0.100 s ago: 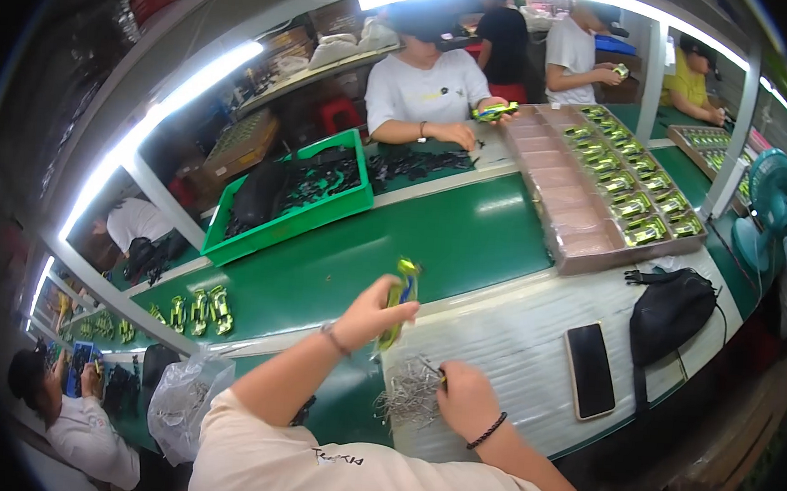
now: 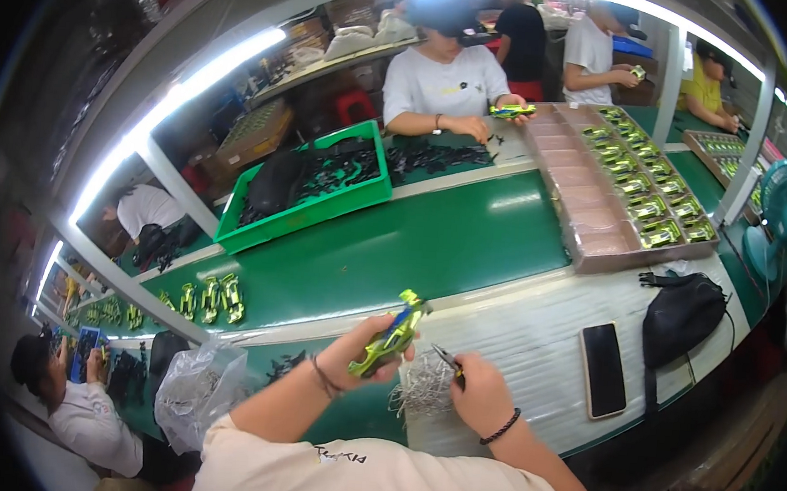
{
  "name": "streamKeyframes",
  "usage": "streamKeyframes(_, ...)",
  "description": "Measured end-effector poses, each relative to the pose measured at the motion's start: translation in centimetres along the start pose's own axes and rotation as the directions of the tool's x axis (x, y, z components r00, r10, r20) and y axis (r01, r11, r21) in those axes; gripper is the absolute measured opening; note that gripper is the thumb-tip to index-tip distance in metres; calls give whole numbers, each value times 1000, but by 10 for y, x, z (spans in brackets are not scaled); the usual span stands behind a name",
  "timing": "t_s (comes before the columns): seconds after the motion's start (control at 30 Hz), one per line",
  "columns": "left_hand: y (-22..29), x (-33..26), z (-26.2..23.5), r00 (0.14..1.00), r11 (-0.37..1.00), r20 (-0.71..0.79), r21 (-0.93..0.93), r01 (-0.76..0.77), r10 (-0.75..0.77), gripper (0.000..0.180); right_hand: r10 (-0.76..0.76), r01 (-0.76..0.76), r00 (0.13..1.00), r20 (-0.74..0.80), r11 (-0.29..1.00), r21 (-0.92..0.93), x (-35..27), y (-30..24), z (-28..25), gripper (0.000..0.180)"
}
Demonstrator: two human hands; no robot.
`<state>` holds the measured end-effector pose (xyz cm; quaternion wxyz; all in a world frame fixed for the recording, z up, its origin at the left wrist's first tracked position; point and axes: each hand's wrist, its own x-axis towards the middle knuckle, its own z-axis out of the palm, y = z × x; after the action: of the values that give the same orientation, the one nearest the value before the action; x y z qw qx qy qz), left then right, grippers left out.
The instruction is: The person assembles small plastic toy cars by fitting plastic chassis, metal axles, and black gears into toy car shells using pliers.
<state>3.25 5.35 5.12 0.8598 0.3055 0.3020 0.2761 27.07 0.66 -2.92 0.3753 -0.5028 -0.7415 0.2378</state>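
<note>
My left hand [image 2: 361,345] is closed around a yellow-green plastic toy car body [image 2: 396,335] with a blue patch, held tilted above the front edge of the bench. To its right, my right hand [image 2: 483,396] grips a pair of pliers [image 2: 448,357], whose dark pointed jaws aim up and left toward the car body without touching it. Just below the jaws lies a tangled heap of thin metal wire pieces [image 2: 422,386] on the pale bench surface [image 2: 523,346]. My fingers hide part of the car body and most of the pliers' handles.
Across the green belt [image 2: 440,235], a co-worker [image 2: 446,80] holds a similar part beside a green crate [image 2: 305,212] of black pieces. A divided box [image 2: 588,209] holds several green parts. A phone [image 2: 602,370] and black pouch [image 2: 684,311] lie right; a plastic bag [image 2: 196,391] left.
My left hand has drawn the car body back toward me and turned it to a steeper slant. The pliers' jaws now show clearly beyond my right hand, lifted off the wire heap.
</note>
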Motion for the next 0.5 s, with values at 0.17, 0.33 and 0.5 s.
streamKeyframes(0.17,-57,-50,-9,974,921,-225,-378,-97,11,47,-226,297,937,-266,916,271,-7,-13,11,35)
streamKeyframes(0.33,-91,-58,-26,909,927,-408,-302,-223,85,39,19,139,953,-303,860,491,-16,-34,26,30)
streamKeyframes(0.5,-84,-54,-24,865,905,-384,-140,-401,323,52,101,-60,995,2,584,810,-3,-72,41,25)
